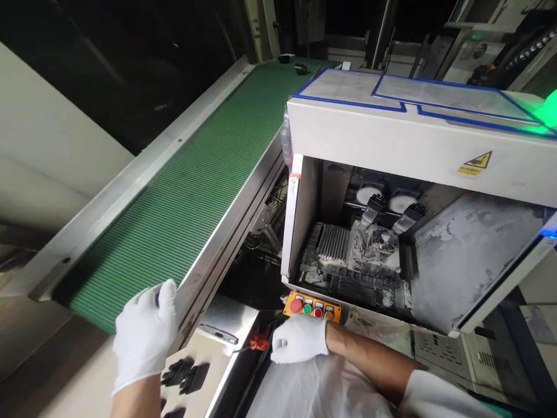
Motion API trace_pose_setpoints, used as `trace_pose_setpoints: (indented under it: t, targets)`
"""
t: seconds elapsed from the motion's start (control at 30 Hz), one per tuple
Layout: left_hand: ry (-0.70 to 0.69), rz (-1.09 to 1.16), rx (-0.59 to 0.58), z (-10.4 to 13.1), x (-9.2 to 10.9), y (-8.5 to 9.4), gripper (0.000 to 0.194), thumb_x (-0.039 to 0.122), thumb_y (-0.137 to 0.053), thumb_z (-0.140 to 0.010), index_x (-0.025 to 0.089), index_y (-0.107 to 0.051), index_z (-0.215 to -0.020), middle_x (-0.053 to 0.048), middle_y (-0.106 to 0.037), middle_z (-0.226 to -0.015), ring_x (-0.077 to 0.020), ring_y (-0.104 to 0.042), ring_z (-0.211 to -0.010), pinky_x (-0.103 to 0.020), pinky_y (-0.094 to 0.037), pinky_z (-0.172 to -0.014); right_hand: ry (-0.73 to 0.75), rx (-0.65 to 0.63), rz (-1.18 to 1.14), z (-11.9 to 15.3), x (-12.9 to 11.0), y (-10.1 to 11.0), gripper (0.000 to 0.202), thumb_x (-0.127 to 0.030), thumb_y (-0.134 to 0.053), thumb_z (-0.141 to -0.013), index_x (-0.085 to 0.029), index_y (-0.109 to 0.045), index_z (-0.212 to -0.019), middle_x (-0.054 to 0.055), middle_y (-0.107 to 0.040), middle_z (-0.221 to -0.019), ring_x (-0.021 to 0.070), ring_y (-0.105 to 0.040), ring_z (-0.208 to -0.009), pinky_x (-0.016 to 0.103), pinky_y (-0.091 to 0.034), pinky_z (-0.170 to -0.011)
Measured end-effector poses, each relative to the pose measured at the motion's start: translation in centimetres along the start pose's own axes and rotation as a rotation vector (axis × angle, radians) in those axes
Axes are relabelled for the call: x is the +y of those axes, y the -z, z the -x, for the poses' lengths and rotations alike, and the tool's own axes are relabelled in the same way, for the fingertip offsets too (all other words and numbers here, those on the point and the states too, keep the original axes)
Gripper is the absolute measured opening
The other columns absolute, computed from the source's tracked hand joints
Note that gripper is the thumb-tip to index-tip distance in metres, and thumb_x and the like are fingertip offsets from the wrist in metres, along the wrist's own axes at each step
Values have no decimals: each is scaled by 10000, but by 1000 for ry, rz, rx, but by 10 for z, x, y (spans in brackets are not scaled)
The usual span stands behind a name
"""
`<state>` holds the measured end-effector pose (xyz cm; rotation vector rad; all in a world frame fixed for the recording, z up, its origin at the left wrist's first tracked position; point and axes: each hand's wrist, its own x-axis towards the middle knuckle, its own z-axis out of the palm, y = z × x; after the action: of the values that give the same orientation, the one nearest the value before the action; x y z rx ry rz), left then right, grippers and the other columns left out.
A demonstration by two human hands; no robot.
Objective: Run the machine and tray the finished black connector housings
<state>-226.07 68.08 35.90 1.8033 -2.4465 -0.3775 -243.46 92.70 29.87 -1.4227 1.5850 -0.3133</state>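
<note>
My left hand [145,332], in a white glove, is closed above the near end of the green ribbed conveyor belt [174,203]. A bit of something dark shows between thumb and fingers; the glove hides the rest. My right hand [300,339], also gloved in white, is curled into a loose fist with nothing visible in it. It is just below an orange button panel [312,307] with red, green and orange buttons. Inside the white machine [300,133], two dark blocky parts [409,218] sit tilted above a dusty fixture [376,249], near two white round discs.
Several black parts [185,374] lie on a pale surface below my left hand. At the belt's far end are two small black pieces [300,69]. A metal rail [217,249] edges the belt. A warning sign [476,162] marks the machine's front.
</note>
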Motion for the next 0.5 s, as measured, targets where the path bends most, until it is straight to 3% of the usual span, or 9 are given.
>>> trace_pose_setpoints:
  t: [0.5]
  targets:
    - [18,-15,-17,-1,0,0,895,693,-75,-986,99,-649,-1331,-264,-598,-1452,-443,-517,-1430,-573,-453,-1184,0,37,-21,3,4,-4,230,-461,-649,-902,-239,-706,-881,-45,-728,-870,131,-584,-762,250,-366,-646]
